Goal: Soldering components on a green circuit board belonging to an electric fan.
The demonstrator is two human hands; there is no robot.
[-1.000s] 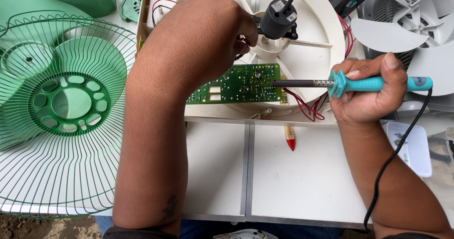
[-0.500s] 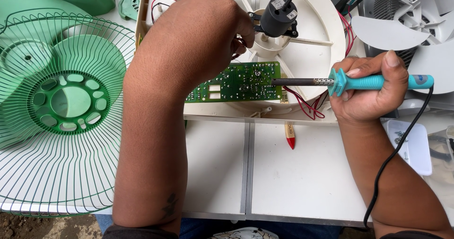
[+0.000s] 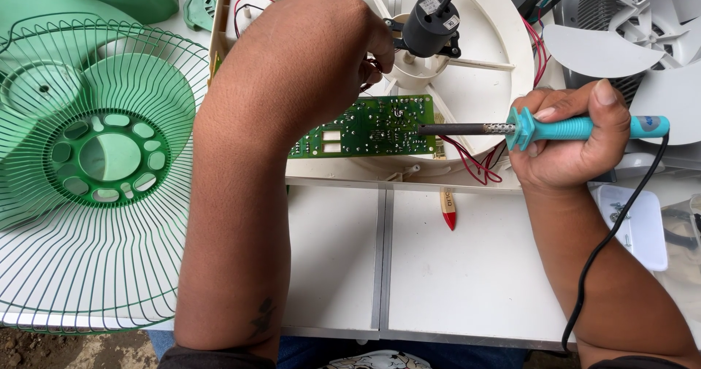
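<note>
While my right hand [image 3: 566, 146] grips iron [image 3: 540, 128], tip on board [image 3: 369, 127] lying in white housing [image 3: 496, 55]; left hand [image 3: 307, 55] pinches wires above board, grip partly hidden; risks as I judge: tip sliding could bridge 2 pads; hot barrel near red wires [image 3: 471, 161] could melt insulation.

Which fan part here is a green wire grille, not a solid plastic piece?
The round green wire grille at far left, with thin radial wires; the white fan housing and white blades are solid plastic.

Lay flat on the cream round fan housing [image 3: 504, 55]: a green circuit board [image 3: 369, 127], solder side up, silver joints showing. Met at its right edge by the dark tip of a teal-handled soldering iron [image 3: 555, 128], held level, black cord trailing down.
</note>
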